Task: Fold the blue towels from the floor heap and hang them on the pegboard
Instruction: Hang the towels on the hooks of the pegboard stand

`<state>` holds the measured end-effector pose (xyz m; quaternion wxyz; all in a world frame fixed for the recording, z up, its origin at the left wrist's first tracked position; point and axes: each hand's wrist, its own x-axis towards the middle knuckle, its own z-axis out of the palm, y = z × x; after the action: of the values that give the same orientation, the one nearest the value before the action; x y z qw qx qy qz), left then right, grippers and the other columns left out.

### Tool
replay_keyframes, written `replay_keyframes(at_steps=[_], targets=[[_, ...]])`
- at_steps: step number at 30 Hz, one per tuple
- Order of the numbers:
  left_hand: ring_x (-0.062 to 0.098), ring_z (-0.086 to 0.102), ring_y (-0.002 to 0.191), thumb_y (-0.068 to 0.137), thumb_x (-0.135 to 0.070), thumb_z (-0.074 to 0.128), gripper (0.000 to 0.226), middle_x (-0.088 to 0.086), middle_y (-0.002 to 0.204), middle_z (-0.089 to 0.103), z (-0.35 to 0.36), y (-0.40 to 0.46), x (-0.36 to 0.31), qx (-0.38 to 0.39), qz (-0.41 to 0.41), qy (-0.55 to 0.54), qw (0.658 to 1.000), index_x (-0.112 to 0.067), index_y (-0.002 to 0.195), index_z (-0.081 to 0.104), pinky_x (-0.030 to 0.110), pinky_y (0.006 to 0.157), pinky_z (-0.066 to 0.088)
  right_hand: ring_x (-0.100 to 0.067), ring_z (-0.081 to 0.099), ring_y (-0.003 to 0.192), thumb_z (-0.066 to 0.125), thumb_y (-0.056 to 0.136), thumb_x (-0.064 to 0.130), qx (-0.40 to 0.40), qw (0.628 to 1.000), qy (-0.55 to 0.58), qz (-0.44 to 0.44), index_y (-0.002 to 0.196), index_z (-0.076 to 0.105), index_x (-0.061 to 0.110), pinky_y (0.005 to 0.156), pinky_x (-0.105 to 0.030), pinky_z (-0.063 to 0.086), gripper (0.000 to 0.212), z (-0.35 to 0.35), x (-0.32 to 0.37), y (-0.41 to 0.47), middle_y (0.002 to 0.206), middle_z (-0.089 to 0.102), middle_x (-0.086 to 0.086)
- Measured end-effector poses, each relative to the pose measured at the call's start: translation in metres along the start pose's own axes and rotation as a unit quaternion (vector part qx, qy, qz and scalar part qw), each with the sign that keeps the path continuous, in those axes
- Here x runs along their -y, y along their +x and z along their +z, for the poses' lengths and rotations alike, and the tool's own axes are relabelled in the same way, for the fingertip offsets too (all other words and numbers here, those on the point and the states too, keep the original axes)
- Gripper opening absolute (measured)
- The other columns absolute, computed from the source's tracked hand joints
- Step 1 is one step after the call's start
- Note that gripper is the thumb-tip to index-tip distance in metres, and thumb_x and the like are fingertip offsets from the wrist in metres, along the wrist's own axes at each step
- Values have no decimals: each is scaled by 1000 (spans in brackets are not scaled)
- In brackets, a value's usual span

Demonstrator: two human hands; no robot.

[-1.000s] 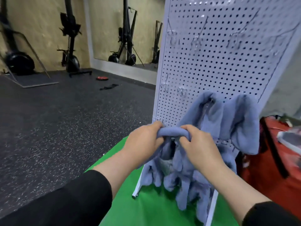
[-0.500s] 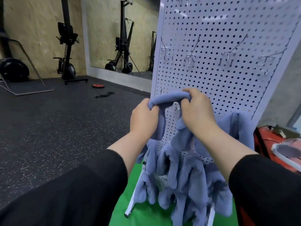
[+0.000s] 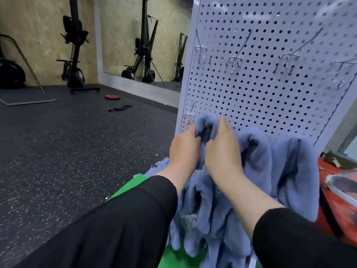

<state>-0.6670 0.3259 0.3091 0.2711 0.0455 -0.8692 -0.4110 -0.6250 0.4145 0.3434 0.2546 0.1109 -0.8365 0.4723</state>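
Observation:
A white pegboard [image 3: 270, 89] stands upright in front of me, with metal hooks [image 3: 234, 61] across its upper row. Against its lower row, both hands hold the folded top of a blue towel [image 3: 206, 125]. My left hand [image 3: 184, 147] grips its left side, just below a bare hook [image 3: 189, 116]. My right hand [image 3: 224, 149] holds its right side, one finger pointing up along the board. The towel's lower part hangs down under my wrists. Two more blue towels [image 3: 257, 151] [image 3: 295, 171] hang to the right. More blue cloth [image 3: 160, 167] lies low behind my left forearm.
A green mat [image 3: 127, 190] lies under the board. A red bag [image 3: 336, 190] sits at the right. Dark speckled gym floor [image 3: 67, 151] spreads left, with exercise machines [image 3: 74, 55], a mirror and a small red disc [image 3: 112, 97] at the back wall.
Both hands have carried the folded towel top from below up to the pegboard's lower hook row. My right finger now points up against the board.

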Motion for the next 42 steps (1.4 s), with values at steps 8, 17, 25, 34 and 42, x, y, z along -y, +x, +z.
replay_keyframes(at_steps=[8,17,25,34,42], targets=[[5,64,94,94,-28,62,40,-17,105,69,-11,-21,32,39,17,-149,988,-42,131,53,31,83,52,-24,54,83,36,96,2,-26,995,-42,91,144,44,23,62,-25,36,54,18,-41,-7,107,65,-13],[20,63,90,98,-20,55,15,-5,93,69,-9,-20,25,81,29,-133,987,-28,109,60,35,75,51,-24,58,109,43,104,11,-29,989,2,146,149,42,18,80,-22,38,45,19,-54,-6,124,63,-7],[9,61,102,95,-23,64,35,-11,114,66,-6,-40,47,127,31,-117,984,-29,129,55,12,71,41,-26,61,117,51,101,24,4,994,-8,110,155,28,30,97,-40,51,59,17,-54,-48,141,58,-4],[20,61,116,100,-33,57,31,-1,127,65,-56,-105,146,105,-8,62,992,-20,129,59,36,96,48,-5,52,130,58,99,20,185,982,-42,-19,137,62,23,110,-18,37,38,41,-56,-148,141,60,10],[31,59,86,106,-40,42,41,9,84,57,-145,-208,290,295,-11,401,867,-14,76,54,35,68,39,-28,67,109,63,97,24,400,906,-135,31,124,70,14,92,-32,45,29,132,-79,-259,117,74,-11]])
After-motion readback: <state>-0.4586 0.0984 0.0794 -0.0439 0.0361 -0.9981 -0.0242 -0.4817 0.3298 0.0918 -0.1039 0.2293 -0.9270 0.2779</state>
